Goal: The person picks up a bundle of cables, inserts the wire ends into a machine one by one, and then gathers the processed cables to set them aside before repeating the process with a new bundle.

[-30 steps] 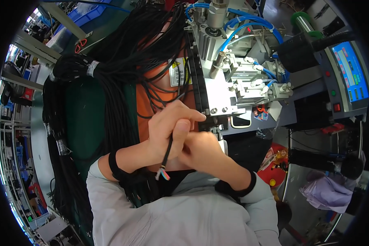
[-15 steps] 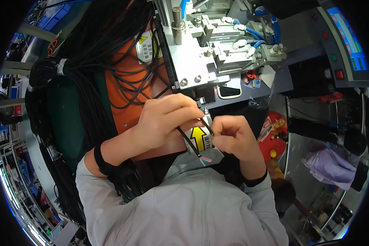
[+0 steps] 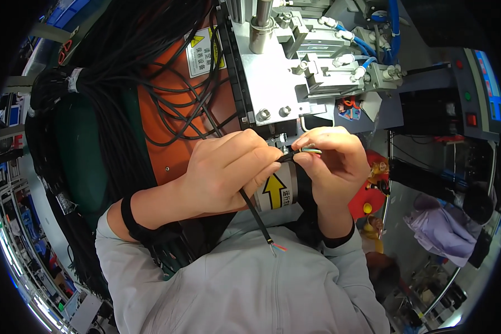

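On the far left, a thick bundle of black cables [image 3: 117, 133] lies along the green worktop [image 3: 75, 145], gathered near its upper end by a clear tape band [image 3: 73, 79]. Loose loops from it spill across the left edge of the orange panel [image 3: 164, 167], whose right edge runs along a black rail [image 3: 236, 67]. Over that panel's near right corner, the left hand [image 3: 228, 172] is curled around a black cable [image 3: 254, 212]; one stripped end hangs below the palm in front of the grey jacket [image 3: 245, 284], its thin coloured wires [image 3: 279, 247] splayed. Another stripped end points right from the left fingertips, and the right hand [image 3: 337, 170] pinches its coloured cores [image 3: 310, 150] between thumb and forefinger; whether both ends belong to one cable cannot be told. The cable should be light and springy, with a jacket that gives fair grip, while the bare cores look soft and easily bent or nicked; the sound hold is on the jacket just behind the strip. Below the fingers shows a yellow arrow [image 3: 274, 192]; above them is a bright metal plate [image 3: 270, 80], then blue air hoses [image 3: 394, 33] and, far right, a control box [image 3: 471, 100].
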`<state>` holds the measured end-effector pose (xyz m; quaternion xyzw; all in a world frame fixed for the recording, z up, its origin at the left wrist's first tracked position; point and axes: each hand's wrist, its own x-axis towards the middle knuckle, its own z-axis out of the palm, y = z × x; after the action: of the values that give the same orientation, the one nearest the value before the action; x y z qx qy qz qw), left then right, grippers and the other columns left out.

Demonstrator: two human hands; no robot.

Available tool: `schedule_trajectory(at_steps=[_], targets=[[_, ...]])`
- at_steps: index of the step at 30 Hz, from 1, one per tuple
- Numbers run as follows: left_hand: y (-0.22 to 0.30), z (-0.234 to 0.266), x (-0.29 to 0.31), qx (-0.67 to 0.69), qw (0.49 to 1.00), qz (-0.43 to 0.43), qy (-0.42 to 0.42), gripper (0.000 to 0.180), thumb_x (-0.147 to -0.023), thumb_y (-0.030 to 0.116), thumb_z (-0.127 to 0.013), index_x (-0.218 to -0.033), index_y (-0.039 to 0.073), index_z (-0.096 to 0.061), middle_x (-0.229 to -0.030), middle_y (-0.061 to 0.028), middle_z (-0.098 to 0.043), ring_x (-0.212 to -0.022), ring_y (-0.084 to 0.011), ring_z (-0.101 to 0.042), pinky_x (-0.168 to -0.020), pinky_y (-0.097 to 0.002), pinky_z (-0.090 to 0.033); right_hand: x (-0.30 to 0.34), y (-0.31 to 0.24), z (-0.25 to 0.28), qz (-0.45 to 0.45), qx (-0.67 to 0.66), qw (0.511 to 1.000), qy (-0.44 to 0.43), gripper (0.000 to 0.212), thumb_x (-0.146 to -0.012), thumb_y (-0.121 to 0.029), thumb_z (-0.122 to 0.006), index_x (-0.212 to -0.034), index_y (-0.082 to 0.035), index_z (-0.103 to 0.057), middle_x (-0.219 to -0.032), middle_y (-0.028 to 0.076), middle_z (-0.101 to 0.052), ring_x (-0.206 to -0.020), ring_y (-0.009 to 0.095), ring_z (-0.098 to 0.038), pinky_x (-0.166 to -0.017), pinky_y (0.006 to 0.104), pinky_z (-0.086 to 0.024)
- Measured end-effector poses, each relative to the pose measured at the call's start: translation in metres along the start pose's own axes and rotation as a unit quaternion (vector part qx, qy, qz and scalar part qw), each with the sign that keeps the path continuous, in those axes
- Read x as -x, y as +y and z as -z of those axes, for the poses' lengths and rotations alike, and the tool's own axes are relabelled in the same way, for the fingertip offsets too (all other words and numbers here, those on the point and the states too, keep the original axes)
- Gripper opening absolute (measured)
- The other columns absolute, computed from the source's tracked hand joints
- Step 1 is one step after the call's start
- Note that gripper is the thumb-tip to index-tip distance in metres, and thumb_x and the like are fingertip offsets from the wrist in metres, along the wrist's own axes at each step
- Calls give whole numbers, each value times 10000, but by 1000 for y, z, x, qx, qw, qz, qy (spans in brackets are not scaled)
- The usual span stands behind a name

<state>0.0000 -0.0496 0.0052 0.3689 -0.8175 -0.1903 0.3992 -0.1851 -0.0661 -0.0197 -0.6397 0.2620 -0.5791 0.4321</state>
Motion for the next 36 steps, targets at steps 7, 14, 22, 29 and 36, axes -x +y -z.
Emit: schedule_trajectory(at_steps=[7, 14, 22, 29, 36], targets=[[-6, -1, 0, 21, 999, -21, -16, 105, -773, 53, -658, -843, -10, -611, -712, -88, -569, -573, -217, -561, -479, -297, -436, -2, 2, -10, -41, -134, 987, 83, 241, -766, -41, -723, -930, 12, -554, -835, 127, -609, -770, 229, -610, -691, 335, -530], [-9, -2, 1, 8, 998, -54, 27, 132, -732, 20, -684, -846, 3, -619, -721, -64, -545, -558, -182, -546, -442, -270, -407, -6, 1, 5, -5, 75, 997, -10, 133, -711, 11, -747, -798, 15, -646, -864, 115, -646, -747, 165, -596, -669, 262, -478], [-9, -2, 4, -6, 998, -57, -22, 176, -698, 2, -708, -858, 16, -636, -709, -37, -516, -539, -144, -521, -411, -259, -372, -5, 0, -1, -215, -166, 962, 32, 139, -693, 29, -749, -776, 12, -640, -807, 94, -626, -717, 144, -581, -636, 254, -462], [-8, -4, 7, -103, 992, -66, -6, 179, -678, 21, -656, -848, 50, -609, -714, -13, -437, -542, -111, -492, -389, -239, -350, -1, -4, -4, -72, 46, 995, 50, 148, -702, 39, -733, -752, -6, -601, -801, 83, -603, -729, 132, -558, -648, 253, -445], [-10, -9, 10, -115, 991, -66, 33, 219, -669, 25, -645, -886, 45, -620, -733, -13, -459, -524, -89, -476, -384, -226, -339, -4, -7, 13, -234, -104, 967, -6, 139, -742, 22, -702, -785, -14, -575, -798, 62, -562, -729, 118, -517, -659, 233, -412]])
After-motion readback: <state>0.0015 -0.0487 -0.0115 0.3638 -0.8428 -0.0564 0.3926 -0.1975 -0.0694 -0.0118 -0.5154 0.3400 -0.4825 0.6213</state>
